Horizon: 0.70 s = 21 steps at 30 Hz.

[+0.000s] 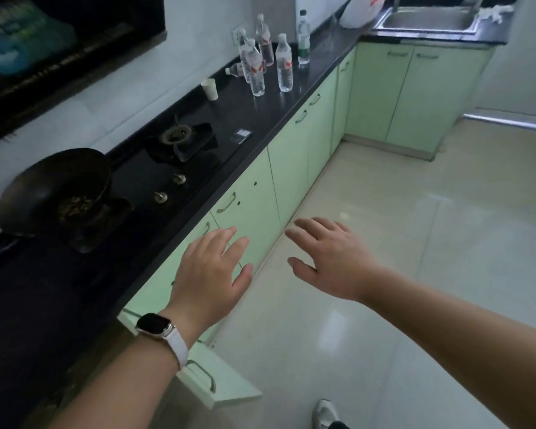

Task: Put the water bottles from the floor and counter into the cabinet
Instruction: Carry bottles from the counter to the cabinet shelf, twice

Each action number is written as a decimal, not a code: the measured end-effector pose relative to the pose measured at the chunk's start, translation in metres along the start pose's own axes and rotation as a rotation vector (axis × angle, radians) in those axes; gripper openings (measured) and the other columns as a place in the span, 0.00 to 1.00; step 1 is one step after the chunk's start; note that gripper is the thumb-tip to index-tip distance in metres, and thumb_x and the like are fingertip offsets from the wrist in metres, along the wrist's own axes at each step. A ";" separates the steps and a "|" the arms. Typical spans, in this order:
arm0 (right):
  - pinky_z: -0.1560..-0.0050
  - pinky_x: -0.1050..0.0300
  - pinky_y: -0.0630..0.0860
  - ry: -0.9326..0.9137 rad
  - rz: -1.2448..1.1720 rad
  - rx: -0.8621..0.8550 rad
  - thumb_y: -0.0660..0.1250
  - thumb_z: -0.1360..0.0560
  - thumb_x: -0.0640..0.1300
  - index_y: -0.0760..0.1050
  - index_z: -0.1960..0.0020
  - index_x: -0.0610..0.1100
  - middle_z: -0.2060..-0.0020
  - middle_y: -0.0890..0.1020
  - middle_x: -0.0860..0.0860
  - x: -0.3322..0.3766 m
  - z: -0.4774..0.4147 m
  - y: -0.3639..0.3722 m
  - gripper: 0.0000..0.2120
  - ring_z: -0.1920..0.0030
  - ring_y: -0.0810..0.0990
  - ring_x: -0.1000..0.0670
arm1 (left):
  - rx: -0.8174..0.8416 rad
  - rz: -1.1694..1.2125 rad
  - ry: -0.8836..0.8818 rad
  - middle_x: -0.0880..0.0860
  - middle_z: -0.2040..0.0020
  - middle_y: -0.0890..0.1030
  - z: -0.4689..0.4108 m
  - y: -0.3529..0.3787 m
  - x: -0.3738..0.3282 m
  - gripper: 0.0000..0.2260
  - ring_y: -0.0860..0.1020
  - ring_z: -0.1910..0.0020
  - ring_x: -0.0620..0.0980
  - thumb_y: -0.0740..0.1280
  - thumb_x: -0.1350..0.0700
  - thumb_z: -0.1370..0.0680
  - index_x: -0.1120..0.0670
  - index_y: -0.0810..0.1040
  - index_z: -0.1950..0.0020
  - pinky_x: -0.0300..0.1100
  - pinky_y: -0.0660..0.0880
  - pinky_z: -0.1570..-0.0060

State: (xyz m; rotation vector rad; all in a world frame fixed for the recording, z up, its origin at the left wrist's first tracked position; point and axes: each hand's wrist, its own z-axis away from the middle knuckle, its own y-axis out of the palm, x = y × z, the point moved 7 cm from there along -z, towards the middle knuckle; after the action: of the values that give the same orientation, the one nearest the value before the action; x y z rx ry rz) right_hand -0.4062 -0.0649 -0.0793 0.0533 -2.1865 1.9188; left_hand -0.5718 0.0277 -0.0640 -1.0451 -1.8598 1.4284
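Both hands, left hand (212, 267) and right hand (330, 258), hung spread and empty, well short of the light, slippery-looking water bottles (284, 67), probably best gripped mid-body.

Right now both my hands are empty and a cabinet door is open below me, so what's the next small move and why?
Probably step along the counter toward the water bottles and take one. Both the left hand and the right hand hover open and empty, the open cabinet door sits by your feet, and the bottles stand farther along, apparently beyond reach. No floor bottles are in view.
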 end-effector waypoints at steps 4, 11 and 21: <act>0.38 0.47 0.72 0.060 0.029 -0.028 0.53 0.24 0.61 0.74 0.34 0.47 0.37 0.78 0.46 -0.033 -0.002 -0.020 0.27 0.37 0.76 0.41 | -0.035 0.003 0.065 0.58 0.37 0.79 -0.043 0.002 -0.019 0.20 0.76 0.37 0.59 0.61 0.46 0.23 0.55 0.80 0.37 0.56 0.73 0.40; 0.37 0.47 0.71 0.125 0.102 -0.036 0.53 0.23 0.62 0.73 0.33 0.48 0.35 0.77 0.47 -0.078 -0.018 -0.044 0.27 0.36 0.74 0.42 | -0.085 0.057 0.128 0.57 0.37 0.79 -0.104 0.017 -0.032 0.21 0.76 0.38 0.59 0.60 0.46 0.23 0.55 0.80 0.38 0.56 0.72 0.40; 0.39 0.47 0.73 0.216 0.189 -0.041 0.55 0.24 0.62 0.74 0.35 0.47 0.37 0.78 0.46 -0.153 -0.107 -0.042 0.26 0.38 0.76 0.41 | -0.069 0.150 0.172 0.57 0.37 0.79 -0.233 0.075 -0.010 0.22 0.76 0.38 0.59 0.60 0.45 0.24 0.54 0.79 0.35 0.56 0.72 0.40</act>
State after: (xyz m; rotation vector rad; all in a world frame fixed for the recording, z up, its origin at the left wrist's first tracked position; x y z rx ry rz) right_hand -0.2341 0.0151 -0.0563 -0.3628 -2.1498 1.8723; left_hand -0.3600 0.1499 -0.0730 -1.3228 -1.7485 1.3182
